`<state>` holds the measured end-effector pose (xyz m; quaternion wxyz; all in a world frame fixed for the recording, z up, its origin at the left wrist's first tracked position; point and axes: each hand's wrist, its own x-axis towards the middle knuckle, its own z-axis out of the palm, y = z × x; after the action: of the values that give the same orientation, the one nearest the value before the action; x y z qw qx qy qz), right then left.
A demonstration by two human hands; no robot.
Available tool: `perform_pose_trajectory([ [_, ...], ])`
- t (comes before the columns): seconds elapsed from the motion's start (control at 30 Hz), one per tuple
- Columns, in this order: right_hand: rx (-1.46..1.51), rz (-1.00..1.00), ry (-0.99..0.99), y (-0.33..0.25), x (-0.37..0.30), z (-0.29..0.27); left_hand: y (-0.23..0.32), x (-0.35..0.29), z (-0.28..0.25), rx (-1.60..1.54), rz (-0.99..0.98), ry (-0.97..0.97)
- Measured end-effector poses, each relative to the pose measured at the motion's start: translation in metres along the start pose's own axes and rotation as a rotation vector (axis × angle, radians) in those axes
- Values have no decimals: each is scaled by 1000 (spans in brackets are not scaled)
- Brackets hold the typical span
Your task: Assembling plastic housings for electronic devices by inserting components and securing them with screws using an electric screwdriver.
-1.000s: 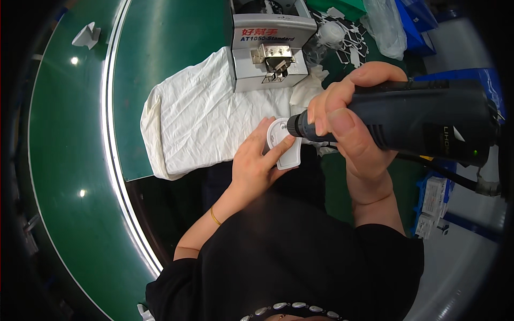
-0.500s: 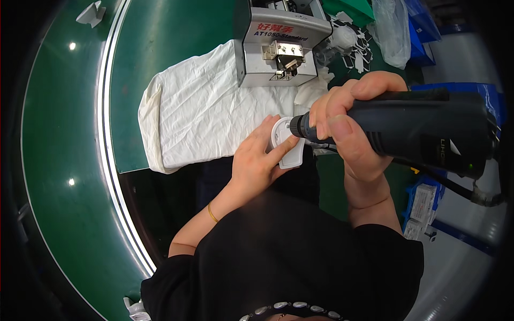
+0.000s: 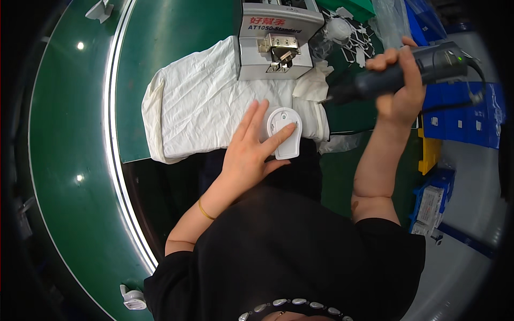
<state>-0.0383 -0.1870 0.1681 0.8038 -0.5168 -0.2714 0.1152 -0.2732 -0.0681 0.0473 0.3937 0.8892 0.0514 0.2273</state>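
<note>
My left hand (image 3: pixel 246 150) holds a white plastic part (image 3: pixel 289 147), round at one end and narrowing to a straight-edged tab. One finger presses across its face, another lies by its lower edge, and two more stretch out beside it. The part sits at the near edge of a pad covered with wrinkled white cloth (image 3: pixel 206 101). Small recesses show in its rounded end. To the right, my right hand (image 3: pixel 404 85) is closed around a dark corded electric screwdriver (image 3: pixel 380 80). The blurred tip of the screwdriver points left, apart from the white part.
A grey machine (image 3: pixel 276 51) stands behind the cloth. Beside it lie a white roll and thin white scraps (image 3: pixel 358 45). Blue bins (image 3: pixel 466 115) and a yellow bin (image 3: pixel 428 150) stand right. Small white fittings (image 3: pixel 99 10) are on the green table at left.
My right hand has lifted the screwdriver off the white part and carried it away to the right and farther back. My left hand's fingers have spread more, with the part still under them.
</note>
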Motion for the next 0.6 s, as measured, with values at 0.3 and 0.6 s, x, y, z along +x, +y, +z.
perform_pose_trajectory([
  [0.3, -384, 331, 571, 89, 31, -205, 17, 15, -28, 294, 310, -321],
  [0.6, -708, 412, 556, 116, 34, -225, -12, -3, -92, 145, -78, 121],
])
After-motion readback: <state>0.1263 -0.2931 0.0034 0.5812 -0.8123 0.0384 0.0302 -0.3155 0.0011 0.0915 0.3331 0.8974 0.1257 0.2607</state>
